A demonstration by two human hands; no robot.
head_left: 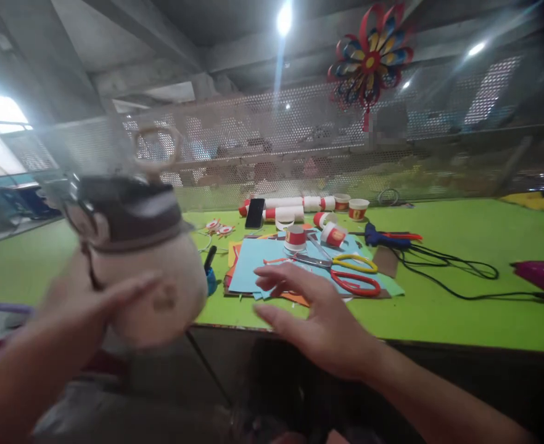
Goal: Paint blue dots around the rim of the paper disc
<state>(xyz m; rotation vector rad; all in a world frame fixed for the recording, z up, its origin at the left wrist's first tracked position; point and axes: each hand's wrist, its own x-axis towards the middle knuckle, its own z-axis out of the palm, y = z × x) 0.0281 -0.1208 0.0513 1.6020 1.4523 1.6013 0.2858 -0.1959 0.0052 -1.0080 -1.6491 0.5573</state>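
Note:
My left hand (110, 302) is wrapped around a large, rounded water bottle (174, 290) with a pale body, a dark lid and a beige ring-shaped handle on top. Motion blurs both. The bottle is raised at the left, in front of the table edge. My right hand (309, 308) hangs with fingers apart and nothing in it, over the table's front edge. Just beyond it lie scissors (332, 264) with one yellow and one red handle, on light blue paper sheets (258, 265). A red-and-white paper cup (295, 237) rests upside down on the sheets.
The green table (448, 314) also bears a phone (255, 213), paper cup rolls (284, 214), a blue glue gun (385, 237) with a black cord and a magenta box (543, 276). Behind stands a perforated metal screen (272, 135). A paper flower decoration (370, 61) hangs above.

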